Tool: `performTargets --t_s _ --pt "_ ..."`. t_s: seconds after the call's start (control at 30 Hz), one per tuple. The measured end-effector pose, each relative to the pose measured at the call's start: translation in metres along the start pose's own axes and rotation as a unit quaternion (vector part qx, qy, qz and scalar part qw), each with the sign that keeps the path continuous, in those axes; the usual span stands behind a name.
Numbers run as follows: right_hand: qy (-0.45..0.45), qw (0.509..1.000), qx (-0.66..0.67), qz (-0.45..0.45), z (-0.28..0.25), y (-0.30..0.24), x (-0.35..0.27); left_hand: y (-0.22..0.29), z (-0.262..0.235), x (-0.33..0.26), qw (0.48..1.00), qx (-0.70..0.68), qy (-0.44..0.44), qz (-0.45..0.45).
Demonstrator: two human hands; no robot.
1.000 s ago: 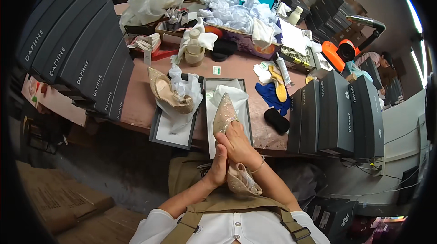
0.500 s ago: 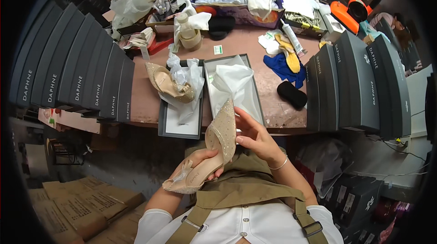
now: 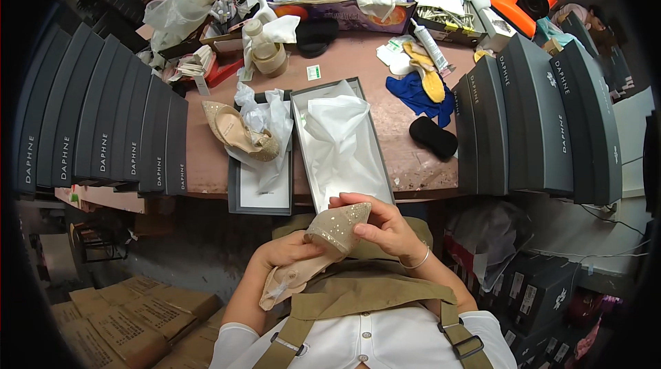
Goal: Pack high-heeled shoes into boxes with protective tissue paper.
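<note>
In front of my body I hold a pointed, glittery beige shoe (image 3: 339, 223), its toe turned to the upper right. My left hand (image 3: 288, 248) is closed around its middle, with the heel end hanging below toward my left forearm. At the toe, my right hand (image 3: 385, 230) grips with thumb and fingers on either side. The matching shoe (image 3: 234, 129) lies on crumpled white tissue paper (image 3: 270, 162) over a grey box part (image 3: 234, 205) on the table. Beside it stands an open grey shoebox (image 3: 383, 175) lined with white tissue (image 3: 337, 131).
Dark grey shoeboxes stand in rows at the left (image 3: 113, 121) and right (image 3: 530, 128). A black sponge-like pad (image 3: 434, 139), a blue cloth (image 3: 416, 98) and a white tube (image 3: 430, 45) lie on the pink table (image 3: 206, 169). Tape rolls (image 3: 270, 62) sit farther back. Cardboard cartons (image 3: 127, 317) are at lower left.
The shoe has tipped from nearly upright to a flatter slant, its toe now lower and its glittery upper facing up. My right hand has come down with the toe. The view has shifted slightly.
</note>
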State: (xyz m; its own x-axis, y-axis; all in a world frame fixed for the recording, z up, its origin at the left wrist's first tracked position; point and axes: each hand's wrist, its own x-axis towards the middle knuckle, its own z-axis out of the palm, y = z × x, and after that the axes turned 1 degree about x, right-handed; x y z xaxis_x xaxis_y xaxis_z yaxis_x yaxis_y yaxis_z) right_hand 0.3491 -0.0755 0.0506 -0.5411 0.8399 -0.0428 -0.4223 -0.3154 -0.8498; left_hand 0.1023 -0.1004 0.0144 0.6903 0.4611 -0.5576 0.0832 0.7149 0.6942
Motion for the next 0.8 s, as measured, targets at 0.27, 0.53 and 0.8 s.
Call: performTargets --t_s 0.27,0.53,0.8 --pt "0.03 0.992 -0.08 -0.097 0.006 -0.002 0.003 0.024 0.005 -0.006 0.994 -0.065 0.078 0.044" --pt "0.096 0.829 -0.513 -0.202 0.023 -0.028 0.012 0.086 0.035 0.067 0.894 -0.029 0.25 0.37" --pt "0.045 0.832 -0.553 -0.031 -0.034 0.033 0.023 0.01 -0.149 0.053 0.748 -0.442 0.325 0.374"
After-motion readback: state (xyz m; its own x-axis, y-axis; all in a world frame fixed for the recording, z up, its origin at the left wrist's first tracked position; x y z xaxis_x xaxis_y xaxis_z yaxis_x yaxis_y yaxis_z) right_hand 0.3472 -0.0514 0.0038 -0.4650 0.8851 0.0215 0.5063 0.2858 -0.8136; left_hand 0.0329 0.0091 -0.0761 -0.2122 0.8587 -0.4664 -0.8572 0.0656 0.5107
